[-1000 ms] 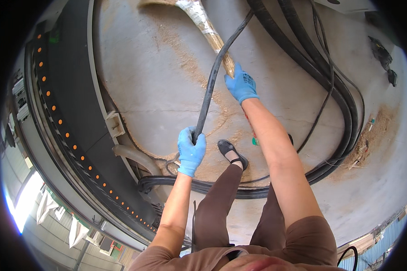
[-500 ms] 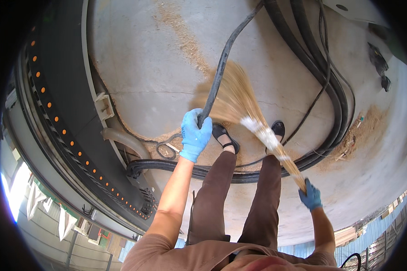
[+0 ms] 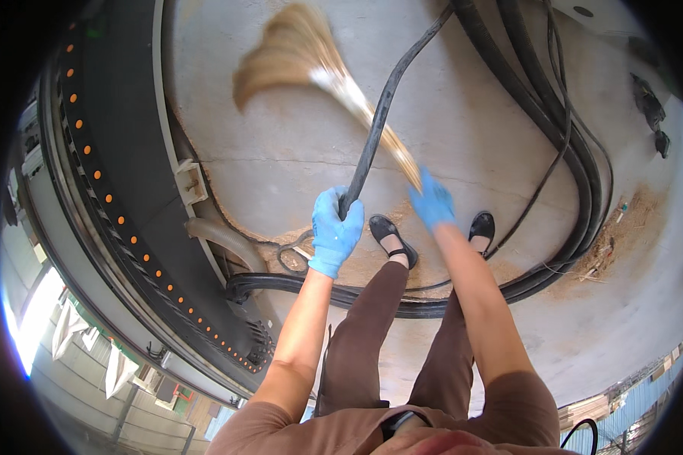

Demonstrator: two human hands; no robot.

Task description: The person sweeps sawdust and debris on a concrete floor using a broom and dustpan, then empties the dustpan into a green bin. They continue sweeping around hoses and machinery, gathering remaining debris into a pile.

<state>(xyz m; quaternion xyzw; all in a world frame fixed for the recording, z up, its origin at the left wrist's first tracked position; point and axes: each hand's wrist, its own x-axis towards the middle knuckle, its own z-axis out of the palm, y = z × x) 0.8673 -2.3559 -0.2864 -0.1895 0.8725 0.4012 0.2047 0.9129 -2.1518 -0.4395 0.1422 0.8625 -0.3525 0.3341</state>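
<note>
My left hand (image 3: 335, 231), in a blue glove, grips a thick black cable (image 3: 375, 125) and lifts it off the concrete floor. My right hand (image 3: 431, 202), also gloved in blue, holds the handle of a straw broom (image 3: 303, 57). The broom is blurred and reaches up and to the left, its bristles spread over the floor beyond the cable. My two feet in black flat shoes (image 3: 391, 236) stand just below the hands.
A bundle of thick black cables (image 3: 577, 167) curves along the right side and around under my feet. A dark machine base with orange dots (image 3: 114, 205) fills the left. Sawdust (image 3: 637, 208) lies at the right, and a pale hose (image 3: 224, 236) at the machine's edge.
The broom swung from the lower right, near my feet, up to the upper left. My right hand moved up and left with it. My left hand kept holding the cable.
</note>
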